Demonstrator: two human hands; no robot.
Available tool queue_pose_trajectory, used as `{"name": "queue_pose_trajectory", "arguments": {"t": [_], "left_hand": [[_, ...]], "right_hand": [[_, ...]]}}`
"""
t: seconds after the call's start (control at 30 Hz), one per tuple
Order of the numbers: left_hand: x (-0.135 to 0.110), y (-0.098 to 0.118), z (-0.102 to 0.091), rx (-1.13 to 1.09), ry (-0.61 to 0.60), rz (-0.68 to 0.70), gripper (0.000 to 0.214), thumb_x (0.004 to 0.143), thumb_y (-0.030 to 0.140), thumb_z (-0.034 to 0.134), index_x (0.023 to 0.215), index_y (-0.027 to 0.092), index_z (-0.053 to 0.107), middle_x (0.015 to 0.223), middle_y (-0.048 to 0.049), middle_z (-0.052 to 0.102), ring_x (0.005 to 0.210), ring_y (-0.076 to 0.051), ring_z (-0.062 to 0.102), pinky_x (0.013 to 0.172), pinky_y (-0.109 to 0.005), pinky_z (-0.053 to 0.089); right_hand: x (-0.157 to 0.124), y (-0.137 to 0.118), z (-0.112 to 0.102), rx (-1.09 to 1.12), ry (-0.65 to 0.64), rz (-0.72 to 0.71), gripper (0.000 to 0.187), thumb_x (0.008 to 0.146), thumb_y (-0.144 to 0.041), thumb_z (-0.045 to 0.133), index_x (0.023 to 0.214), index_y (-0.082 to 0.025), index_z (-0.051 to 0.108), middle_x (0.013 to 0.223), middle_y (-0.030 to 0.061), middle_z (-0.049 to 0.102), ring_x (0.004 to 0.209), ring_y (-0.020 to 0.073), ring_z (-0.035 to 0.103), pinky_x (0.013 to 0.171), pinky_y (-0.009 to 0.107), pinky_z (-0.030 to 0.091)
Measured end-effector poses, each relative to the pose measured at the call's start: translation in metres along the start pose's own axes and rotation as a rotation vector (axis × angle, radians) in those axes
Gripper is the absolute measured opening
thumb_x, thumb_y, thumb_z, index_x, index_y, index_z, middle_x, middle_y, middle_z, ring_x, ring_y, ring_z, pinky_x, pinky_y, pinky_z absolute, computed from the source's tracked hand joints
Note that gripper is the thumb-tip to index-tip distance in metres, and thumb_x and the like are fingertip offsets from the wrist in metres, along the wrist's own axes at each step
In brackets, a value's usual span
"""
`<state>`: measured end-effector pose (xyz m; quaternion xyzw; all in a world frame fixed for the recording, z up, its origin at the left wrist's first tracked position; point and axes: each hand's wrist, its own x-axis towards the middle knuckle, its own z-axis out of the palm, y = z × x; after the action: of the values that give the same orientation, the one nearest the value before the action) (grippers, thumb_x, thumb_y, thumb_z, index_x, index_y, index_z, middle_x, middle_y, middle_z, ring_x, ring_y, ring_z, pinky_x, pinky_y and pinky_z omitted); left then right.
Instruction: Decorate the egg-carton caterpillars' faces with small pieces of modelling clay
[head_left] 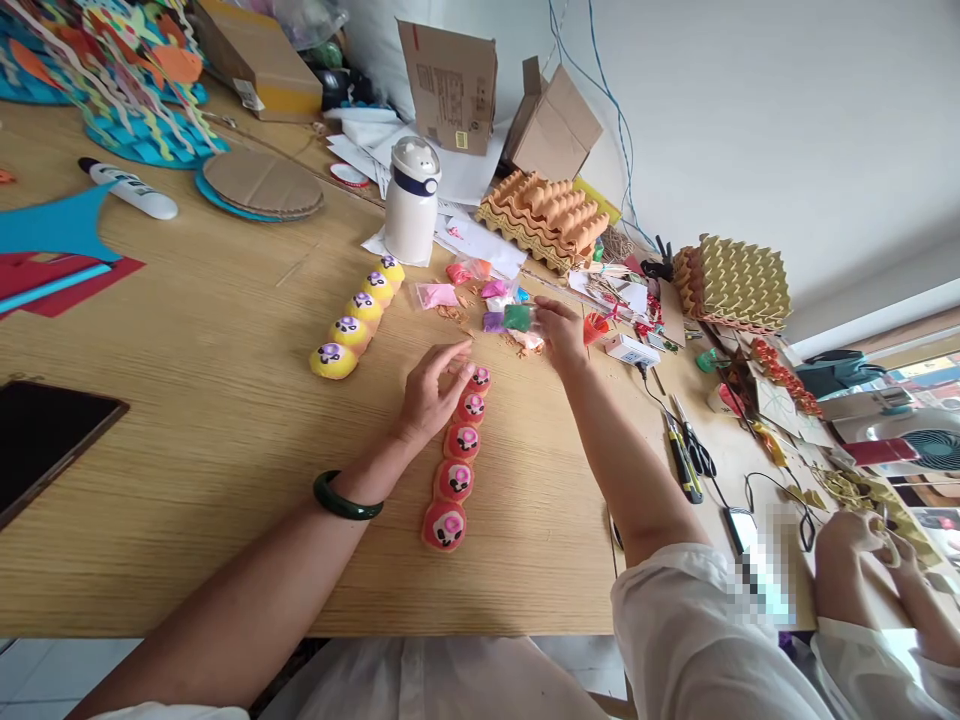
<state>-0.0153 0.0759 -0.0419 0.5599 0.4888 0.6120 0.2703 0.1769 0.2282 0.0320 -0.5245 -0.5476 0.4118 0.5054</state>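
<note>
My right hand (561, 332) pinches a small clear packet with green material (517, 317), held over several little bags. Among these are a purple packet (493, 322) and a pink packet (436, 295). My left hand (437, 392) is open, fingers stretched out and thumb apart, beside the far end of a row of pink domes (454, 481). Whether the thumb touches that end I cannot tell. The domes are painted with white, pink and black marks and look like cut egg-carton cups. Left of them lies a similar yellow row (348, 328) with purple and black details.
A white bottle (411, 205) stands behind the yellow row. Stacked egg trays (546, 218) and cardboard boxes (454, 90) are at the back. On the right lie a utility knife (682, 460) and scissors (699, 448). Another person's hands (862, 545) work at far right.
</note>
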Motion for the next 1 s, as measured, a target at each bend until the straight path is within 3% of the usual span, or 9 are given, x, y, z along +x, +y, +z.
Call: {"name": "queue_pose_trajectory", "arguments": {"t": [0.2,0.3,0.43,0.57,0.67,0.8,1.0], "left_hand": [[0.007,-0.004,-0.001,-0.401,0.02,-0.252,0.064,0.086,0.063,0.078,0.128,0.015,0.072,0.095,-0.0079,0.078,0.074,-0.017,0.072,0.058,-0.025,0.057],[0.007,-0.002,-0.002,-0.448,0.034,-0.256,0.057,0.08,0.063,0.085,0.111,0.016,0.076,0.09,-0.0062,0.077,0.064,-0.012,0.064,0.051,-0.022,0.051],[0.005,0.0,-0.002,-0.42,0.039,-0.221,0.053,0.079,0.058,0.087,0.11,0.017,0.078,0.09,-0.005,0.076,0.067,-0.012,0.063,0.052,-0.02,0.052],[0.001,0.003,-0.003,-0.342,-0.016,-0.157,0.048,0.084,0.054,0.083,0.114,0.017,0.077,0.089,-0.0043,0.075,0.067,-0.012,0.065,0.056,-0.021,0.054],[-0.003,0.008,-0.006,-0.203,-0.052,-0.055,0.043,0.092,0.049,0.077,0.119,0.016,0.077,0.096,-0.0056,0.077,0.076,-0.013,0.07,0.068,-0.021,0.059],[-0.008,0.014,-0.01,-0.049,-0.112,0.07,0.045,0.102,0.046,0.064,0.134,0.015,0.072,0.117,-0.0103,0.078,0.094,-0.016,0.073,0.076,-0.021,0.06],[-0.008,0.01,-0.011,-0.042,-0.151,0.063,0.054,0.105,0.052,0.059,0.143,0.015,0.064,0.136,-0.0138,0.073,0.108,-0.02,0.074,0.075,-0.02,0.061]], "right_hand": [[-0.076,0.002,0.032,0.151,-0.313,0.018,0.016,0.08,-0.029,0.08,0.093,-0.021,0.076,0.081,0.0001,0.073,0.071,0.0131,0.067,0.066,0.028,0.06],[-0.106,0.01,0.035,0.24,-0.28,0.015,0.031,0.079,-0.04,0.086,0.103,-0.023,0.075,0.092,0.001,0.077,0.081,0.0145,0.071,0.068,0.027,0.061],[-0.138,0.021,0.022,0.35,-0.176,0.092,0.044,0.082,-0.055,0.085,0.111,-0.024,0.072,0.088,-0.0003,0.075,0.07,0.0133,0.069,0.064,0.029,0.063],[-0.161,0.027,0.011,0.393,-0.132,0.132,0.04,0.082,-0.059,0.085,0.092,-0.021,0.075,0.083,-0.0002,0.073,0.063,0.0099,0.065,0.056,0.025,0.059],[-0.169,0.03,0.011,0.443,-0.104,0.136,0.042,0.078,-0.059,0.088,0.078,-0.02,0.074,0.072,-0.0022,0.069,0.06,0.0094,0.061,0.054,0.023,0.058],[-0.173,0.035,0.014,0.515,-0.159,0.168,0.045,0.075,-0.061,0.09,0.074,-0.02,0.072,0.064,-0.0036,0.067,0.055,0.0105,0.06,0.054,0.026,0.06],[-0.176,0.041,0.014,0.501,-0.254,0.138,0.04,0.074,-0.054,0.094,0.086,-0.022,0.073,0.066,-0.0052,0.071,0.055,0.0113,0.064,0.057,0.027,0.062]]}}
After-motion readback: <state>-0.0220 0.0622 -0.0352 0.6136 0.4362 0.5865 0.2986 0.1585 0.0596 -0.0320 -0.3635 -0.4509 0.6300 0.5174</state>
